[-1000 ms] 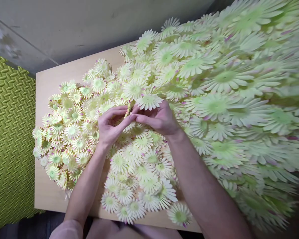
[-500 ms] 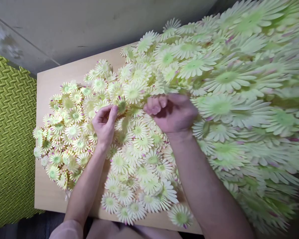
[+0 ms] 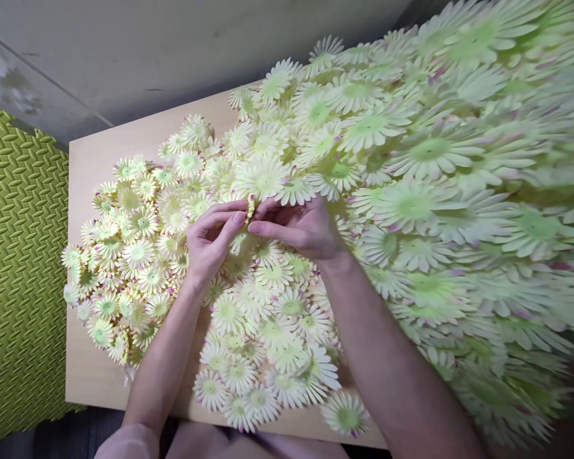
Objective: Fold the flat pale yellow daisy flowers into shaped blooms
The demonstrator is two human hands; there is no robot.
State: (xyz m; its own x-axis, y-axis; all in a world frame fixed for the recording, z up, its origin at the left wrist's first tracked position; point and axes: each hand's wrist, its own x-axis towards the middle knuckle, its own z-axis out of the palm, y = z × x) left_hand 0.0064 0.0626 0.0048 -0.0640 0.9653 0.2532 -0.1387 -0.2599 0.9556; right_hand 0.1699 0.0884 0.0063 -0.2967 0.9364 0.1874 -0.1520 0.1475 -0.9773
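Observation:
Near the middle of the table, my two hands meet at a small artificial flower [image 3: 251, 207], turned edge-on with yellowish petals and pink tips. My left hand [image 3: 211, 239] pinches it between thumb and fingers. From the other side, the thumb and fingertips of my right hand [image 3: 301, 228] close on its edge. A pale daisy-like flower head [image 3: 295, 189] overlaps the upper fingers of my right hand; whether they hold it too I cannot tell. Loose flower heads [image 3: 275, 274] lie beneath and around both hands.
A pile of smaller flowers [image 3: 138, 253] lies at the left on the wooden table [image 3: 93, 376]. A large heap of pale flower heads [image 3: 430, 150] fills the right side. Behind stands a grey wall [image 3: 182, 51]; a green woven-textured panel [image 3: 22, 274] stands at the left.
My right hand has turned and moved slightly left to meet the flower. My left hand has shifted right with the small flower, which has turned edge-on.

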